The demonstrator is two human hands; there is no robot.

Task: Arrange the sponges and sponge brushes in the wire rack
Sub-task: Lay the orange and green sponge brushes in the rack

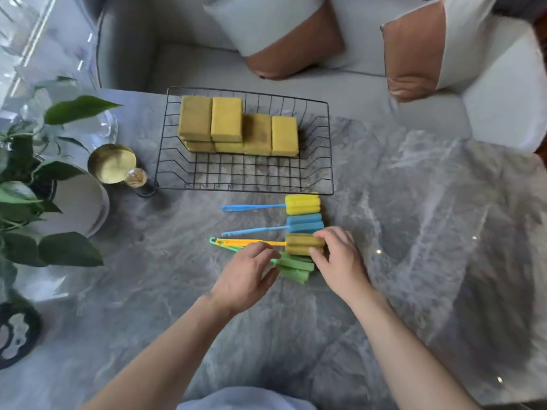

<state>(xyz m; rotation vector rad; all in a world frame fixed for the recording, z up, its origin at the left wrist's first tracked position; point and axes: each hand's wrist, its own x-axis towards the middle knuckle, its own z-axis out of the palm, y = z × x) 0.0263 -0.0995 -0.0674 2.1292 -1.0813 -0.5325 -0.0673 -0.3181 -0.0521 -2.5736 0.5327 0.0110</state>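
Taking the black wire rack (165, 149) as the landmark, a gold round metal cup (112, 167) lies just beside its left front corner, close enough that a handle swung in from that side could knock it. Inside the rack, the yellow-green rectangular sponges (236, 128) sit in a row against the back wall, the left ones stacked two high (a stack that a careless nudge might topple). In front of the rack on the grey marbled worktop (414, 232) lie four foam sponge brushes: a yellow-headed one with a blue handle (302, 204) nearest the rack, a blue one (305, 223) next, then an olive-headed brush with an orange handle (300, 244), and a green one (293, 266) farthest. The left hand (248, 276) curls loosely over the crossed orange and green handles; whether it grips either I cannot tell. The right hand (340, 258) pinches the olive head. Lifting it may drag the green brush along.
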